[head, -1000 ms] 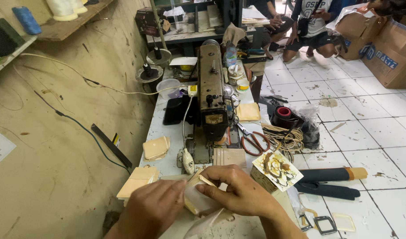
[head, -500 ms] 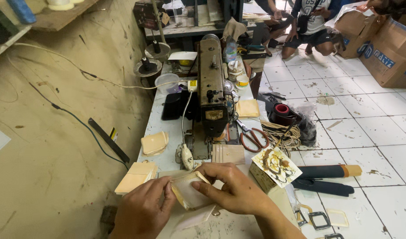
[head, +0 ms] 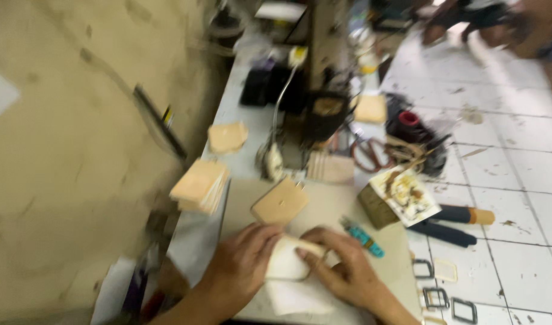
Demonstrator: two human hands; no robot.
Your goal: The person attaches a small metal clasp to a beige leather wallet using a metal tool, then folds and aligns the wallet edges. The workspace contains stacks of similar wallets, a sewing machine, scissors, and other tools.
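Pale, scuffed plaster fills the wall [head: 65, 180] on our left, and white floor tiles [head: 517, 174] run off to the right; the whole view is blurred. Between them we see the long light worktable [head: 240, 114], with the dark sewing machine [head: 324, 90] standing at its middle. A grey mat [head: 330, 207] lies on the near end of the table.

Our left hand [head: 240, 271] and right hand [head: 345, 271] meet at the near edge of that mat. Both are closed on a cream leather piece [head: 288, 262], the left from its left side, the right with fingers curled over its top edge. A white sheet [head: 297, 298] lies just under it.

Just beyond our hands lies a tan leather square [head: 280, 203]. A stack of tan leather squares [head: 199, 185] sits at the table's left edge, and a single one [head: 226, 136] lies farther back. Red-handled scissors [head: 367, 153] lie right of the machine. A box with a stained white lid [head: 402, 195] stands at the mat's right corner, beside dark rolled handles [head: 462, 216]. A turquoise lighter-like tool [head: 361, 236] lies near our right hand. Metal rectangular buckles [head: 435, 295] lie on the floor tiles.
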